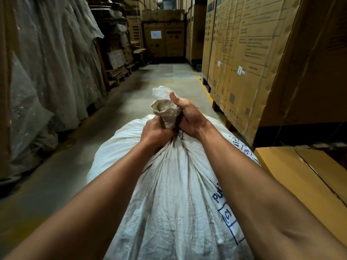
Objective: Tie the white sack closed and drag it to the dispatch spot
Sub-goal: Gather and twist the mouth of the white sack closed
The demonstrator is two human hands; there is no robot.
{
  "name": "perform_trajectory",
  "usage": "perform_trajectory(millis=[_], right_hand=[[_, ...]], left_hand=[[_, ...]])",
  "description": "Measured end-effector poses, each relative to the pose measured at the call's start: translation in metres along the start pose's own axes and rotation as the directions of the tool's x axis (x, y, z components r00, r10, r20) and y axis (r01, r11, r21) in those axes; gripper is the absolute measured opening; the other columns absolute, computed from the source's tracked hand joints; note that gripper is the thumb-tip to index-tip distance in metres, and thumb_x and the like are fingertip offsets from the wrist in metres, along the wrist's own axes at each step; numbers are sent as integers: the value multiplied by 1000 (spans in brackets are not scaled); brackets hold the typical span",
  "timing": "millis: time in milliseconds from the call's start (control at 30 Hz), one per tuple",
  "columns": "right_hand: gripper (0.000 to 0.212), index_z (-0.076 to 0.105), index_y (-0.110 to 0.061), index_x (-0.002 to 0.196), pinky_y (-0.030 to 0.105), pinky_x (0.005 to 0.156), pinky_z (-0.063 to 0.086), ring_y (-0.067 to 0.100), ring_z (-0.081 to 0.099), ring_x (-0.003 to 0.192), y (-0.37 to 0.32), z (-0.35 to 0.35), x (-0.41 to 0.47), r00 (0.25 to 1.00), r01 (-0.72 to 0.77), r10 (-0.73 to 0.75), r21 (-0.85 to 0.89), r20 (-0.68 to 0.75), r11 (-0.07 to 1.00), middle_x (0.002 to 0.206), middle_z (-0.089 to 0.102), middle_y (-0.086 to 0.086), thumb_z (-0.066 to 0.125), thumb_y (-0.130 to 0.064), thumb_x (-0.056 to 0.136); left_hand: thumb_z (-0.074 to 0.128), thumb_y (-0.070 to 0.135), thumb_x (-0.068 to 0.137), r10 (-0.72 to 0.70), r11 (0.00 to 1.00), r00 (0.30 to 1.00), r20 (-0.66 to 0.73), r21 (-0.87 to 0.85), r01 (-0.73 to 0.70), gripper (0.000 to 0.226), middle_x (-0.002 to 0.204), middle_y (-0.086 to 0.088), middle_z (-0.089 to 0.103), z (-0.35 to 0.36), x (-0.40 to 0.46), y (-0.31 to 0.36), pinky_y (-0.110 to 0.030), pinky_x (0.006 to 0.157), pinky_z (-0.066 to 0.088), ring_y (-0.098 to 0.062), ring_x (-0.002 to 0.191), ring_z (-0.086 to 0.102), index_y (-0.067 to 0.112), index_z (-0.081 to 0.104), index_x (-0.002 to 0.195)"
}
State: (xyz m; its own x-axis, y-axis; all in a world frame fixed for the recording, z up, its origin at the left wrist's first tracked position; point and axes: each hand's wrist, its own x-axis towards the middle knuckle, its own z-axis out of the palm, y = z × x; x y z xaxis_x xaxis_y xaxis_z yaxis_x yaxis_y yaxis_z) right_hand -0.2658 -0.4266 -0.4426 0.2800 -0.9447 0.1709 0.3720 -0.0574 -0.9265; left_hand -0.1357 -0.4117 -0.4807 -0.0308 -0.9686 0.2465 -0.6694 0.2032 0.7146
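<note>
A full white woven sack with blue print on its right side lies in front of me on the aisle floor. Its mouth is gathered into a twisted neck that sticks up between my hands. My left hand is clenched around the base of the neck. My right hand grips the neck from the right, thumb raised beside the bunched top. A second flap of the sack's mouth pokes out behind the thumb. No cord or tie is visible.
A concrete aisle runs ahead, with a yellow line along its right side. Tall cardboard cartons on pallets line the right. Plastic-wrapped goods and wooden pallets line the left. A flat yellow carton lies at my right. More cartons close the far end.
</note>
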Motion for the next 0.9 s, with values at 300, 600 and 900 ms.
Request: perform_trajectory(millis=[300, 600, 900], right_hand=[[62, 57, -3, 145, 52, 101, 46, 36, 59, 118, -8, -6, 5, 998, 18, -29, -183, -59, 983, 145, 61, 28, 56, -49, 104], [83, 30, -23, 147, 42, 115, 49, 20, 61, 133, 34, 3, -27, 984, 41, -122, -504, -129, 863, 143, 61, 6, 75, -43, 80], [79, 49, -7, 132, 46, 89, 50, 39, 71, 106, 72, 50, -13, 727, -234, -464, -819, -505, 525, 109, 77, 14, 83, -46, 73]], left_hand=[[86, 8, 65, 173, 821, 980, 98, -563, -88, 64, 112, -14, 79, -44, 25, 9, -47, 99, 61, -28, 104, 77, -2, 69, 125], [86, 55, 48, 84, 971, 987, -137, -210, -112, 71, 104, 4, 82, -58, 17, 27, -39, 92, 62, -14, 102, 76, 25, 82, 113], [86, 69, 62, 116, 986, 970, -213, 145, -86, 64, 101, -5, 81, -53, 17, 37, -38, 79, 59, -24, 98, 75, 24, 83, 108]])
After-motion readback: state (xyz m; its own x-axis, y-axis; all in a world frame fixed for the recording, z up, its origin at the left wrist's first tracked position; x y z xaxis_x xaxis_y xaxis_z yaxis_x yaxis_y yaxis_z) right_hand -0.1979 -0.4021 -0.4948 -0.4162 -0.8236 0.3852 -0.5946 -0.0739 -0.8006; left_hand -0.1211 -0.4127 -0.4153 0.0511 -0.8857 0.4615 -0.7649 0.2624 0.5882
